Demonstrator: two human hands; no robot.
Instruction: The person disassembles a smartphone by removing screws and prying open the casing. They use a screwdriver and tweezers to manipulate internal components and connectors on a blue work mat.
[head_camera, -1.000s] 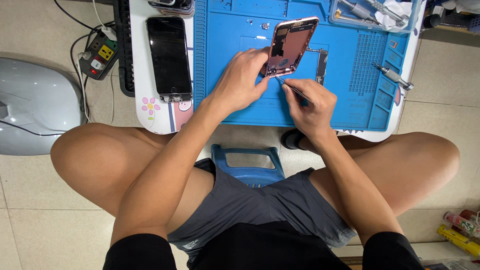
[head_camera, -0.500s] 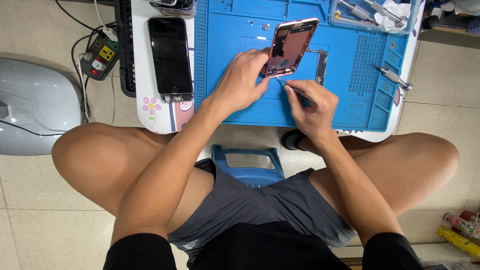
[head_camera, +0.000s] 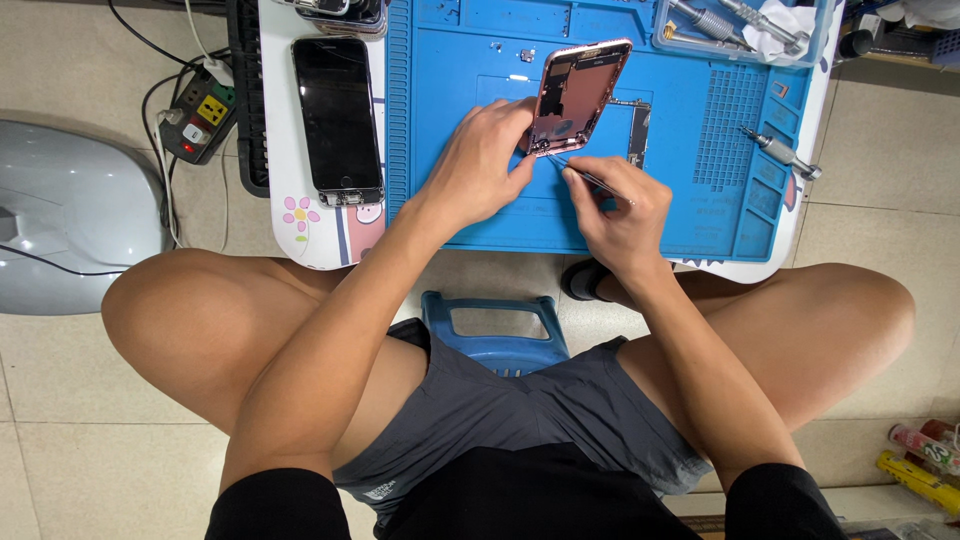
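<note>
From the head view we see the opened pink phone housing (head_camera: 575, 95) lying tilted on the blue work mat (head_camera: 460, 120). We judge it light, thin, stiff and fragile inside, best held by its edges. Our left hand (head_camera: 480, 165) pinches its lower edge; our right hand (head_camera: 620, 205) closes around slim tweezers (head_camera: 585, 175), tips at the housing's bottom corner.

On the blue silicone work mat (head_camera: 480, 215) lies the opened rose-gold phone shell (head_camera: 578, 95); left of the mat, on the tabletop (head_camera: 275, 120), a black-screened phone (head_camera: 337, 118); a silver screwdriver (head_camera: 782, 153) lies right.
</note>
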